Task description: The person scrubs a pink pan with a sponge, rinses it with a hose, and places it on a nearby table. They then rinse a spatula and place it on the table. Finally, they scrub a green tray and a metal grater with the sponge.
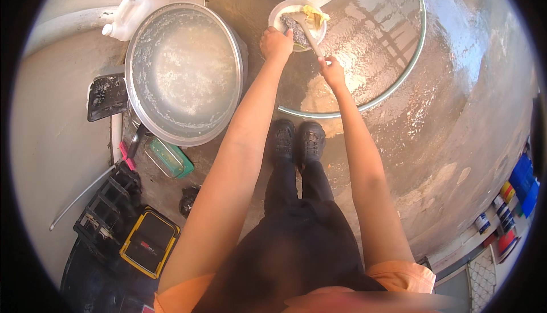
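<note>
A round white tub [273, 10] stands on the wet floor ahead of me. My left hand [275, 46] is at its near left rim, fingers over the edge and thumb beside a dark grey speckled piece [295, 31] inside; it appears to grip the rim. In my right hand [332, 73] is the end of a long pale handle [310, 37] that slants into the tub. The handle's far end lies over the dark piece, and its exact kind is unclear. Crumpled yellow material [315, 15] rests at the tub's far right side.
Left of my arms stands a large round drum [183, 73] holding cloudy water. Behind it are a white plastic jug [139, 12] and a black dustpan-like piece [107, 97]. A hose [410, 69] curves across the floor. A green container [171, 158] and yellow-edged toolbox [149, 242] lie lower left.
</note>
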Demonstrator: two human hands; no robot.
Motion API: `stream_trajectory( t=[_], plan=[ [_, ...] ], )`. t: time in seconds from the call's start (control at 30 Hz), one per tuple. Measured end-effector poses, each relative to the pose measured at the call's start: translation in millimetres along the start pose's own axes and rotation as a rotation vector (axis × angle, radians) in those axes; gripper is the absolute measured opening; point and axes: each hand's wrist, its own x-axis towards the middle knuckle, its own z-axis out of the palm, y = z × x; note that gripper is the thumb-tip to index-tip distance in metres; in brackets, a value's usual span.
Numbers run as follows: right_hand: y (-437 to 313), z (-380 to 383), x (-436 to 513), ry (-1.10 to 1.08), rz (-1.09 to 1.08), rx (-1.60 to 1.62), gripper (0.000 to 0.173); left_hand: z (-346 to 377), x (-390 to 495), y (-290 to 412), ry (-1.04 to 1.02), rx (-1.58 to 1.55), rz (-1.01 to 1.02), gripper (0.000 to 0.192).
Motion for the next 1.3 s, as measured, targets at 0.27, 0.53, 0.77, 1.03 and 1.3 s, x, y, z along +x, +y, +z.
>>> stream_trajectory(
  t=[0.27, 0.53, 0.77, 1.03, 1.3],
  plan=[
    [-30, 45, -69, -0.212, -0.429, 0.302, 0.048, 44, 4, -34, -0.427, -0.499, -0.245, 0.056],
    [132, 70, -103, -0.166, -0.228, -0.624, 0.023, -20, -47, -68, -0.588, -0.68, -0.274, 0.028],
    [156, 72, -81, -0.424, -0.82, -1.182, 0.026, -46, -73, -51, -0.57, -0.907, -0.143, 0.047],
    [108, 14, -108, -0.5, -0.662, -0.574, 0.029, -31, -54, -10, -0.451, -0.458, -0.04, 0.061],
    [19, -111, -180, -0.306, -0.539, -0.49, 0.035, -46, -86, -40, -0.522, -0.734, 0.04, 0.055]
  ],
)
